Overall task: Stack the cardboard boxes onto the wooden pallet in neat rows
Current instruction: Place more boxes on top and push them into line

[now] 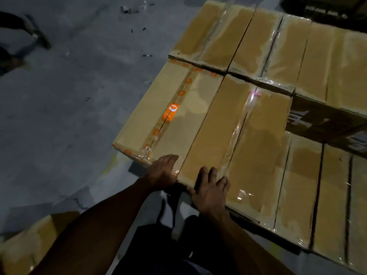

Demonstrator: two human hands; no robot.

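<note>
Several brown cardboard boxes lie side by side in rows, filling the right half of the view. The nearest left one is a box sealed with orange-dotted tape [168,114]. Beside it lies a box with clear tape [234,139]. My left hand [161,171] presses against the near corner of the orange-taped box, fingers curled over its edge. My right hand [210,190] lies flat, fingers spread, on the near edge of the clear-taped box. The wooden pallet is hidden under the boxes.
Grey concrete floor [75,100] spreads to the left, with small bits of debris. Another cardboard box [25,245] sits at the bottom left by my arm. A person's feet [23,36] show at the far left edge. More boxes [327,62] run to the right.
</note>
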